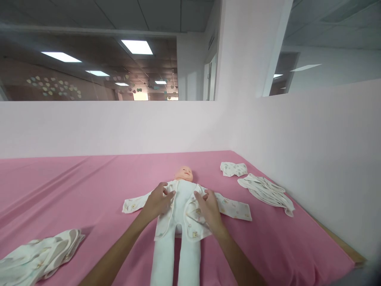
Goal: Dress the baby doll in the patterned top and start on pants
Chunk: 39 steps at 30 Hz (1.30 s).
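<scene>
Printed jacket [193, 223]: lies on the pink sheet around the upper body of a doll [180, 208], front open, the two panels parted over a plain white torso. Pale ground, small scattered motifs. Both sleeves stretched out flat, one to each side.

Doll on its back, head toward the far wall, white legs running toward the person and cut off by the lower edge of view.

Left hand [159, 201]: over the panel on its own side, fingers bent, thumb reaching to the front edge. Whether cloth is pinched, cannot tell.

Right hand [210, 209]: on the opposite panel, thumb near the front edge, fingers curled; the cloth bunches slightly beneath. Grasp or mere contact, cannot tell.

To the right, well apart from the doll: a small folded printed cloth [233, 169], and just nearer the person a loose white garment [266, 192], layered and creased. Near left: a stack of printed clothes [41, 256], partly out of view.

All on the pink sheet [98, 182], wrinkled at left. Beyond: a white wall [119, 127] with a window [98, 65] above it; lit ceiling panels show in the glass.
</scene>
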Motion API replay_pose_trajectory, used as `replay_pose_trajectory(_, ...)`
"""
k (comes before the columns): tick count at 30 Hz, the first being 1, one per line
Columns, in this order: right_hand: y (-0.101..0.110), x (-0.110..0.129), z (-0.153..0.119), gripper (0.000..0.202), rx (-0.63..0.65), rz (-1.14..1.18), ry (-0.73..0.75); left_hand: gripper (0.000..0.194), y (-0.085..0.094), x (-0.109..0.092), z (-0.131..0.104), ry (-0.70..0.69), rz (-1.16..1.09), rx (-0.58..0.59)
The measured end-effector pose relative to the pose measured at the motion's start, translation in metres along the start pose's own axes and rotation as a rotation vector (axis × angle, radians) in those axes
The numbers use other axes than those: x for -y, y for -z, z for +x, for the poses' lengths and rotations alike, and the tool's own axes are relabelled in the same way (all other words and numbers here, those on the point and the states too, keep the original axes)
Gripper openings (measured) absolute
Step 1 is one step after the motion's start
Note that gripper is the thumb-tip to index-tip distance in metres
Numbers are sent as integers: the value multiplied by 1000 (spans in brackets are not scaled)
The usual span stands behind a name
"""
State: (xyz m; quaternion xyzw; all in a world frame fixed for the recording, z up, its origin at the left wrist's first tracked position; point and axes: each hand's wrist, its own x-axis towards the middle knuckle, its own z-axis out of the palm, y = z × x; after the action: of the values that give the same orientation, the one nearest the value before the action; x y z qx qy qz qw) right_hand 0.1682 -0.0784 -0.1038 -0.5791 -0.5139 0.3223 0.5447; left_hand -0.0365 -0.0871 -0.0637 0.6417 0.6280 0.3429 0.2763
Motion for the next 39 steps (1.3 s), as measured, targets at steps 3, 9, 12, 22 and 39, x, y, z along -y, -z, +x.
replay_pose_trajectory(3, -7, -6, 14, 28, 88, -31, -26, 49, -6, -2, 27, -18, 200, -2)
replay_pose_trajectory(9, -27, 5, 50, 16, 51, -63, 54, 18, -22, -1, 60, -97, 419, -79)
replay_pose_trajectory(12, -39, 15, 74, 13, -2, -66, 92, 18, -27, 2, 67, -87, 402, -120)
replay_pose_trajectory(22, -80, 32, 63, 18, 12, -41, 239, 30, -38, 16, 80, -155, 208, -216)
replay_pose_trajectory(39, -65, 20, 43, 30, 13, 129, 247, 29, -42, 15, 80, -346, 246, -234)
